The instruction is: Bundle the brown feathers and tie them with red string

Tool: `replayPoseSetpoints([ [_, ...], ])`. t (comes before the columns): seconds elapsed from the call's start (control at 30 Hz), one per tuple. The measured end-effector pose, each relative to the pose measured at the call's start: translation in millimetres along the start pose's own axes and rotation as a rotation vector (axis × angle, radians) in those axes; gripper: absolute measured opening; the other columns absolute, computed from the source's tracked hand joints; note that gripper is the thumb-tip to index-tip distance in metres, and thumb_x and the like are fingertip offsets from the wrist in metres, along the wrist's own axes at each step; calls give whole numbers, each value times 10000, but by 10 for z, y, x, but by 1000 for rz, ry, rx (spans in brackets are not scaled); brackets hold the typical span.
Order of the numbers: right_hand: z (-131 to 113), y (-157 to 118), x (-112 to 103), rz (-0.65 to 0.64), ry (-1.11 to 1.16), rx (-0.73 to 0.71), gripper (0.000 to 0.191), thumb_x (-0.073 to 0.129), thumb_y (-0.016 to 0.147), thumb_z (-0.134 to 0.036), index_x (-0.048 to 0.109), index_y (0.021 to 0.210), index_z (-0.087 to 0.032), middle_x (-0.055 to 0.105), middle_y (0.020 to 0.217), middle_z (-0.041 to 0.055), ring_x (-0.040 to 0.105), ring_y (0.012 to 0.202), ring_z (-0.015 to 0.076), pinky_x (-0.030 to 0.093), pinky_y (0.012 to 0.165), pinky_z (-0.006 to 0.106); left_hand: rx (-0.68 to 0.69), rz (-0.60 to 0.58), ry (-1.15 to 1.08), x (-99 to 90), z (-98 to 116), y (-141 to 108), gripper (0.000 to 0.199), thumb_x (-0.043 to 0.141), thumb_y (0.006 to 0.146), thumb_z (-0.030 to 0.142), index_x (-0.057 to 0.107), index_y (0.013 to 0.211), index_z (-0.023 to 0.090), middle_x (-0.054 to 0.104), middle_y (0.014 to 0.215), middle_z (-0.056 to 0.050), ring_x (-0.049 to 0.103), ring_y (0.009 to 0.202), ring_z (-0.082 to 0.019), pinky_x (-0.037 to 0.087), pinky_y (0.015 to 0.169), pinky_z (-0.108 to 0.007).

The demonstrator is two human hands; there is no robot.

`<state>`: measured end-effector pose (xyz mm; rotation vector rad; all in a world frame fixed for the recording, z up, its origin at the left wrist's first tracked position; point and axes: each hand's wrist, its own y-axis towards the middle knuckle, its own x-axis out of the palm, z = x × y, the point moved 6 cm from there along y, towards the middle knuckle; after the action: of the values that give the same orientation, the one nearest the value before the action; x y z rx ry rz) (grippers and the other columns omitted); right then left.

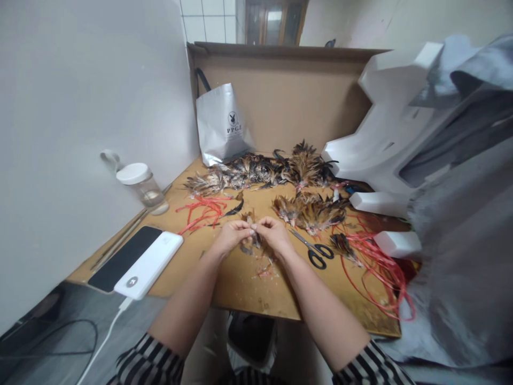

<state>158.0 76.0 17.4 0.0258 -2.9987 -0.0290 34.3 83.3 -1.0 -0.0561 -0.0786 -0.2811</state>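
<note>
My left hand (232, 235) and my right hand (272, 233) meet over the middle of the table, fingertips pinched together. Between them is a small brown feather bunch (249, 218), its tips showing above the fingers; the pinched part is hidden. Loose grey feathers (247, 249) lie just below the hands. Black-handled scissors (313, 250) rest to the right of my right hand. A row of tied brown feather bunches (308, 211) lies beyond it, and a longer pile of dark feathers (256, 171) stretches along the back.
Red plastic strings (205, 211) lie at left, with more red strands (379, 262) at right. A white power bank (149, 264) sits on a dark phone (120, 262). A lidded jar (142, 187), a silver bag (224, 125) and white foam pieces (380, 117) border the cardboard-backed table.
</note>
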Motion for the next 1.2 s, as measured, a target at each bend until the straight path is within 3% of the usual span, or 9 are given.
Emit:
replayPoseSetpoints([
  [0.37,31,-5,37,-14,46,-11,215,706,556,-321,591,617,-150,579,533,-16,495,477,84,384,500,212,23,-14,2,15,44,-20,249,704,599,311,640,719,103,635,625,-47,530,492,-78,387,472,-184],
  [0.53,-66,45,-95,27,28,-75,302,688,568,-353,624,786,-155,628,660,10,543,567,104,423,586,231,12,63,-122,-54,69,-13,218,707,607,299,633,672,105,629,631,-38,510,479,-47,366,444,-149],
  [0.63,-130,92,-314,110,-246,-117,242,636,604,-350,626,726,-142,621,645,17,516,546,104,398,550,220,-24,128,-237,-125,47,8,223,725,586,275,641,701,103,641,689,-45,536,524,-48,379,454,-136],
  [0.8,-118,117,-470,32,-895,-103,177,553,641,-291,617,568,-142,572,523,6,477,510,97,317,492,201,-22,205,-378,-219,10,46,221,750,547,229,630,682,100,620,642,-27,526,518,-38,378,443,-117],
  [0.9,-91,89,-422,-72,-1035,-74,178,540,648,-276,623,560,-145,571,509,6,467,494,92,305,491,202,-1,210,-409,-232,10,56,219,751,543,219,618,671,102,605,608,-14,507,493,-28,366,429,-109],
  [0.97,-118,73,-384,-56,-1061,-98,180,532,661,-280,637,596,-148,591,540,11,477,505,95,310,502,203,5,212,-414,-232,14,57,227,753,538,216,613,675,100,601,601,-12,498,480,-23,359,422,-106],
  [1.07,-144,62,-290,2,-1008,-190,180,514,684,-280,652,675,-165,627,621,9,514,560,102,329,533,199,-3,231,-406,-230,19,52,247,758,520,208,609,684,99,596,583,-9,489,461,-24,348,410,-110],
  [1.2,5,82,-81,-50,-907,-192,159,517,683,-277,645,684,-183,628,625,-8,526,564,99,333,531,192,-2,264,-382,-225,38,37,268,762,495,199,602,686,100,595,575,-12,483,449,-31,324,394,-122],
])
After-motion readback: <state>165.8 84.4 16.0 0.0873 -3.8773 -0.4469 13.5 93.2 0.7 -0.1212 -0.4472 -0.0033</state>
